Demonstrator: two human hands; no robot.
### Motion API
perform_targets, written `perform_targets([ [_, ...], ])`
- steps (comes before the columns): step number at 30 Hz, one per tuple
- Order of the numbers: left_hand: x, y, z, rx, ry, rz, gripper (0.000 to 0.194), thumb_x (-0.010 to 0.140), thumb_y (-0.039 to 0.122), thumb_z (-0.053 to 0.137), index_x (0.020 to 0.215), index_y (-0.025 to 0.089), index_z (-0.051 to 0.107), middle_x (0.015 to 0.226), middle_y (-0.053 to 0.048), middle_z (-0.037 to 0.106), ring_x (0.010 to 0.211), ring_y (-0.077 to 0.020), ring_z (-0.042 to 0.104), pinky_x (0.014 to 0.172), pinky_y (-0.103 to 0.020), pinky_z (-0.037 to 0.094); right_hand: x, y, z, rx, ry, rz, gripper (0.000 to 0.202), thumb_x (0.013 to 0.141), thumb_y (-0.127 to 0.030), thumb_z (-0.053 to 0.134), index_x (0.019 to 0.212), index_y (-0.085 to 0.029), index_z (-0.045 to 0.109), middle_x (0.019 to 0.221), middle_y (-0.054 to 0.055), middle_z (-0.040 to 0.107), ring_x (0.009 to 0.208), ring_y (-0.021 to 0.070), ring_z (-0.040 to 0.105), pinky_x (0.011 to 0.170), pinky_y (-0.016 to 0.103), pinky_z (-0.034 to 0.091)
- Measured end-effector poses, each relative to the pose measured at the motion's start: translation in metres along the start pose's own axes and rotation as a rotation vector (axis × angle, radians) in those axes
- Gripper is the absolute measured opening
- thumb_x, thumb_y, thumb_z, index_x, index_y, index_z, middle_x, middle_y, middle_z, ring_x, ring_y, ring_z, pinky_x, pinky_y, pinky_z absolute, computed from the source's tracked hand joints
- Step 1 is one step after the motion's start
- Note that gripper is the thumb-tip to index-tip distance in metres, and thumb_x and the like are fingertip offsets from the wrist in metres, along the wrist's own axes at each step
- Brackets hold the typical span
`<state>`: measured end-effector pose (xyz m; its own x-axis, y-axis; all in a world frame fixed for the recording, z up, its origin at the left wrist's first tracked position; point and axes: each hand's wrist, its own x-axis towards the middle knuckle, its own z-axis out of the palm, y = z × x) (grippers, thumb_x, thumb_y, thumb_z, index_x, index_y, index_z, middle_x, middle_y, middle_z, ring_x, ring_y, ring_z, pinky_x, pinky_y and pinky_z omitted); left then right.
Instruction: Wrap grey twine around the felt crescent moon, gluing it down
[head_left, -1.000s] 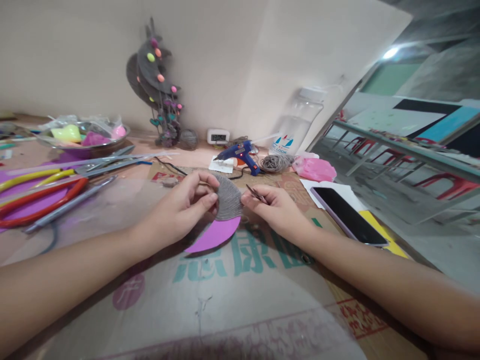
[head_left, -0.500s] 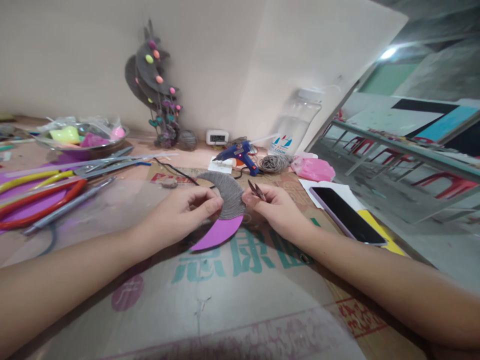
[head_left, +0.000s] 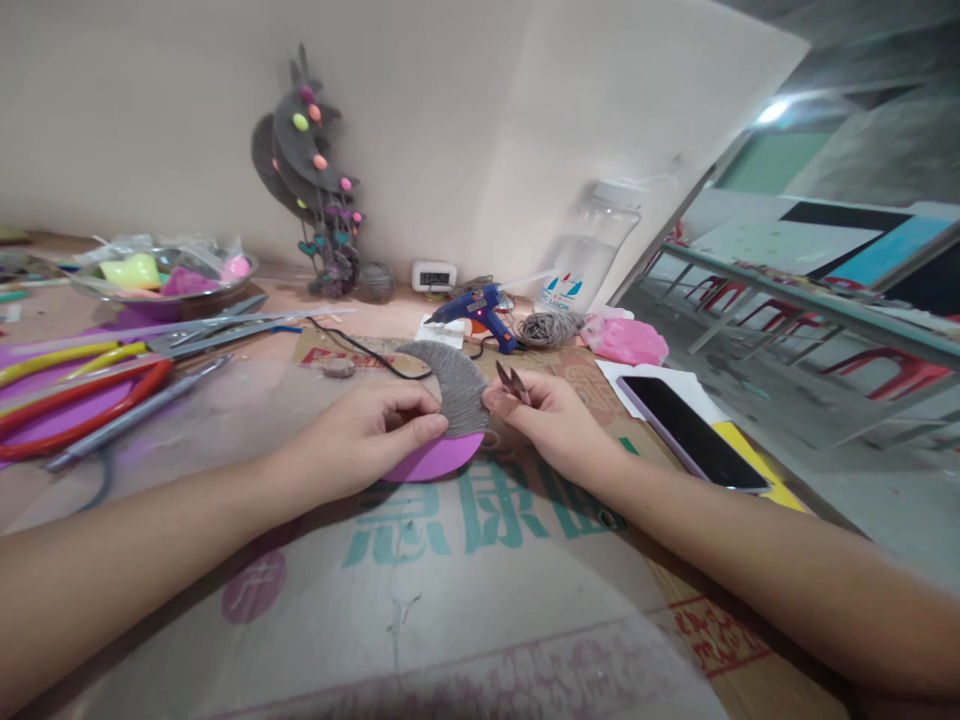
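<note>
A crescent shape (head_left: 455, 388), wound with grey yarn over its upper part and bare purple at its lower end, is held above the cardboard. My left hand (head_left: 382, 425) pinches its left edge between thumb and fingers, covering part of the purple end. On its right edge, my right hand (head_left: 547, 415) has thumb and fingertips closed at the yarn. Small dark snips (head_left: 513, 383) stick out from between the fingers of that same hand, blades pointing up and left.
Behind the hands are a blue glue gun (head_left: 480, 312), a grey yarn bundle (head_left: 550, 328) and a water bottle (head_left: 589, 250). A phone (head_left: 690, 430) lies at right. Scissors (head_left: 142, 390) and a bowl (head_left: 161, 290) are at left; a decorated hanging crescent (head_left: 304, 150) is against the wall.
The crescent has turned slightly, its purple end now less visible behind my left hand, which has moved a little lower. My right hand keeps nearly the same place with the snips.
</note>
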<state>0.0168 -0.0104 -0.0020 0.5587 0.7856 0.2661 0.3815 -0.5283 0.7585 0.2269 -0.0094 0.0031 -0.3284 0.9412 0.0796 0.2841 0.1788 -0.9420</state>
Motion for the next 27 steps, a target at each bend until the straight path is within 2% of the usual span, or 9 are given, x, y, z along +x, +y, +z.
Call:
perform_targets([
  [6,0.0006,-0.0021,-0.0008,0.006,0.007,0.005,0.036,0.090,0.037,0.039,0.060,0.018,0.047,0.061,0.003,0.047,0.060,-0.0116,0.045,0.055,-0.023,0.035,0.0012,0.0000,-0.0003,0.010,0.016,-0.057,0.024,0.078,-0.040,0.060,0.070,-0.017,0.054,0.061,-0.005,0.043,0.054,0.0080,0.035,0.052,0.023,0.029],
  [12,0.0002,0.0028,0.0001,0.032,-0.002,-0.081,0.023,0.083,0.034,0.052,0.069,0.017,0.059,0.070,0.003,0.056,0.062,-0.0103,0.049,0.055,-0.021,0.035,0.0011,0.0000,0.0000,0.003,0.015,-0.020,0.028,0.078,-0.042,0.061,0.070,-0.017,0.054,0.057,-0.006,0.039,0.051,0.0069,0.031,0.051,0.022,0.027],
  [21,0.0004,-0.0005,-0.0008,-0.029,-0.022,-0.015,0.025,0.087,0.030,0.046,0.068,0.017,0.055,0.067,0.003,0.053,0.063,-0.0103,0.047,0.057,-0.022,0.035,0.0007,-0.0009,0.0003,0.024,0.010,-0.041,0.025,0.078,-0.039,0.060,0.068,-0.017,0.053,0.060,-0.005,0.043,0.053,0.0076,0.035,0.053,0.022,0.029],
  [27,0.0002,-0.0022,-0.0013,-0.079,-0.013,-0.052,0.034,0.089,0.039,0.042,0.065,0.017,0.051,0.065,0.002,0.048,0.063,-0.0114,0.045,0.056,-0.023,0.034,0.0021,0.0007,0.0004,0.044,0.019,-0.102,0.023,0.079,-0.037,0.059,0.069,-0.017,0.053,0.060,-0.006,0.041,0.053,0.0071,0.033,0.052,0.022,0.027],
])
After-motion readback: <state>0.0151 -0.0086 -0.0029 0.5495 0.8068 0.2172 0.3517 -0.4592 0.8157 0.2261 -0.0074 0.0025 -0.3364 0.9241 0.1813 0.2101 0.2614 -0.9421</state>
